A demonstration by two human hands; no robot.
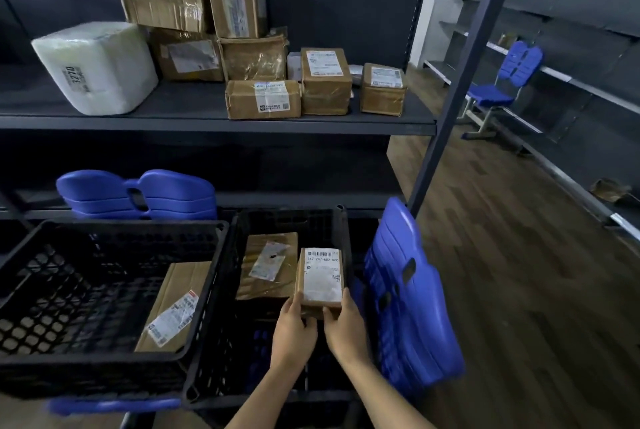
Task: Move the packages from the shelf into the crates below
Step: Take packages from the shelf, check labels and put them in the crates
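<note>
My left hand [294,331] and right hand [346,331] sit close together, both gripping the near end of a small brown cardboard package with a white barcode label [322,278]. I hold it inside the right-hand black plastic lattice crate [291,214], just beside a flat brown taped parcel [268,266]. The left black plastic crate [104,226] holds a long brown carton [173,307]. On the dark grey metal shelf [194,124] above stand more brown boxes and a white wrapped bundle [95,66].

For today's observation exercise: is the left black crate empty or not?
Not empty: one cardboard package lies inside the left crate, against its right wall.
</note>
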